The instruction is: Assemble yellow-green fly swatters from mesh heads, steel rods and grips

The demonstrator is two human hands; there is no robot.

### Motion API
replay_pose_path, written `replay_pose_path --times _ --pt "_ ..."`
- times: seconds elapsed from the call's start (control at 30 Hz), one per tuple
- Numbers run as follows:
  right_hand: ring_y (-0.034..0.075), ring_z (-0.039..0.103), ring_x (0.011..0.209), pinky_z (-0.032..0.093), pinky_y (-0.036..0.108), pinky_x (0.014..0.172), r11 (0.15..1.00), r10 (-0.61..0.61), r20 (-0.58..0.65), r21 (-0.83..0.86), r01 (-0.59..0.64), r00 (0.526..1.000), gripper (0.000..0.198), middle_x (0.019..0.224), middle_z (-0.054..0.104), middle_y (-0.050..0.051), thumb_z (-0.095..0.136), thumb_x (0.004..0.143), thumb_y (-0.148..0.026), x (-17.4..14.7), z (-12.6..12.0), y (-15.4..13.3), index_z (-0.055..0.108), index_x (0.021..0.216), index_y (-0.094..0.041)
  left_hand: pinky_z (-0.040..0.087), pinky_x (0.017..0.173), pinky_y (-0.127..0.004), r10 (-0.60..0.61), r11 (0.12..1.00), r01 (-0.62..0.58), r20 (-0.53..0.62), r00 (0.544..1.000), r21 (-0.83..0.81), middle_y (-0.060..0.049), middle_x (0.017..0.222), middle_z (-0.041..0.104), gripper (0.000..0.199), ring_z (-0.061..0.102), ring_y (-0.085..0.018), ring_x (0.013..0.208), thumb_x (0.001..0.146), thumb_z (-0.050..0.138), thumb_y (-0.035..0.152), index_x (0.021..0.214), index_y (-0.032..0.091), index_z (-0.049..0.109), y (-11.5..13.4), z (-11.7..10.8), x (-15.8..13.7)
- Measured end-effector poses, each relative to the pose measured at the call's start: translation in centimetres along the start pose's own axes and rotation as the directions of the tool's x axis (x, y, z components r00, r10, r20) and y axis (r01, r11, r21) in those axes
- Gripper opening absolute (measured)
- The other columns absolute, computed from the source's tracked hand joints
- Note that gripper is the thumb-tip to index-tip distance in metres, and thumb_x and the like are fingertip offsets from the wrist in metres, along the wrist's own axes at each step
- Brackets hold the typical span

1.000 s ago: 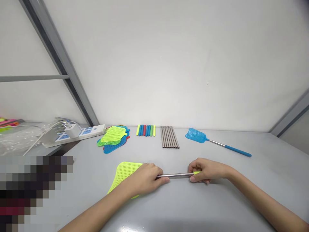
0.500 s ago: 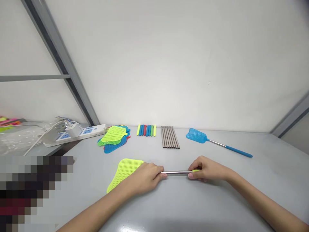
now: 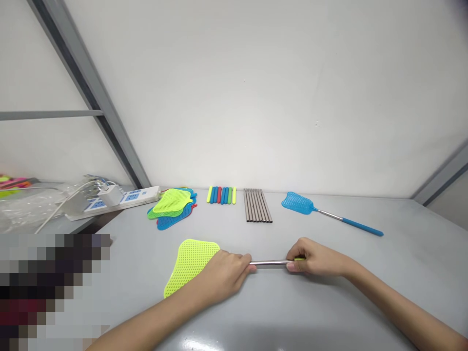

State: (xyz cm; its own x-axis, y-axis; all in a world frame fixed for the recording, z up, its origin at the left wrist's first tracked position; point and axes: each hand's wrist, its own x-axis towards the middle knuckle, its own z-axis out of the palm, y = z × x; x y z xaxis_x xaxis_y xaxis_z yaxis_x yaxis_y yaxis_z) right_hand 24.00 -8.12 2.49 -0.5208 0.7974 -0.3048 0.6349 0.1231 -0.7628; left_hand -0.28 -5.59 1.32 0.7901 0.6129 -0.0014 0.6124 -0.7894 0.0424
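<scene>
Close in front of me is a fly swatter with a yellow-green mesh head (image 3: 193, 261) and a shiny metal rod (image 3: 270, 263). My left hand (image 3: 230, 270) is closed around the rod beside the head, hiding where the two meet. At the rod's other end, my right hand (image 3: 310, 258) pinches a yellow-green handle (image 3: 300, 259), mostly covered by the fingers. Between both hands the rod lies roughly level, just above the table.
A blue fly swatter (image 3: 331, 215) lies at the back right. Metal tubes (image 3: 258, 205), coloured handles (image 3: 221, 195) and stacked mesh heads (image 3: 171, 204) lie along the wall. A power strip (image 3: 142, 196) with cables sits to their left. The grey table (image 3: 292, 312) meets the wall behind.
My left hand has slid slightly right along the rod, so a shorter stretch shows between my hands. Less of the yellow-green handle is visible at my right fingers.
</scene>
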Motion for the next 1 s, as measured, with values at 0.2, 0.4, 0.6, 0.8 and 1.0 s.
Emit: replay_pose_path --times 0.2,0.4,0.6,0.8,1.0 --pt "0.007 0.033 0.046 0.024 0.020 0.044 0.999 0.012 0.036 0.036 -0.013 0.999 0.026 0.050 0.042 -0.003 0.045 0.078 -0.032 0.3 0.6 0.2 0.050 0.060 -0.013 0.029 0.049 -0.025 0.020 1.000 -0.020 0.039 0.999 0.012 -0.002 0.070 0.063 0.035 0.056 -0.016 0.056 0.091 0.021 0.036 0.077 0.018 0.047 0.9 -0.1 0.1" --pt "0.007 0.040 0.047 0.028 0.019 0.045 0.999 0.037 -0.007 0.037 -0.037 0.999 0.026 0.051 0.046 -0.002 0.048 0.077 -0.034 0.5 1.0 0.2 0.054 0.063 -0.013 0.025 0.048 -0.025 0.011 0.999 -0.011 0.017 1.000 -0.045 -0.001 0.067 0.061 0.037 0.055 -0.015 0.056 0.090 0.022 0.038 0.073 0.018 0.048 0.5 -0.6 0.2" --pt "0.006 0.038 0.042 0.027 0.017 0.039 0.993 0.086 0.025 0.085 -0.087 0.996 0.031 0.051 0.046 -0.002 0.048 0.077 -0.041 0.5 1.1 0.3 0.052 0.063 -0.013 0.024 0.048 -0.025 0.013 0.993 -0.012 0.011 1.000 -0.115 0.000 0.062 0.057 0.036 0.052 -0.014 0.054 0.089 0.023 0.040 0.078 0.020 0.051 0.2 -0.9 0.2" --pt "0.005 0.037 0.038 0.027 0.016 0.035 0.985 0.106 0.045 0.128 -0.111 0.993 0.036 0.051 0.045 -0.003 0.047 0.076 -0.047 0.6 1.0 0.4 0.052 0.065 -0.014 0.032 0.057 -0.024 0.123 0.982 -0.126 -0.031 0.992 -0.141 0.001 0.077 0.057 0.033 0.054 -0.013 0.064 0.090 0.024 0.026 0.116 0.032 0.042 0.3 -1.3 0.0" --pt "0.005 0.037 0.038 0.029 0.016 0.035 0.982 0.114 0.049 0.147 -0.120 0.992 0.037 0.051 0.045 -0.003 0.048 0.075 -0.050 0.6 1.0 0.4 0.053 0.066 -0.014 0.034 0.058 -0.023 0.182 0.981 -0.182 -0.013 0.983 -0.068 0.002 0.079 0.051 0.050 0.050 -0.012 0.061 0.085 0.031 0.014 0.128 0.040 0.027 0.0 -1.1 0.0"
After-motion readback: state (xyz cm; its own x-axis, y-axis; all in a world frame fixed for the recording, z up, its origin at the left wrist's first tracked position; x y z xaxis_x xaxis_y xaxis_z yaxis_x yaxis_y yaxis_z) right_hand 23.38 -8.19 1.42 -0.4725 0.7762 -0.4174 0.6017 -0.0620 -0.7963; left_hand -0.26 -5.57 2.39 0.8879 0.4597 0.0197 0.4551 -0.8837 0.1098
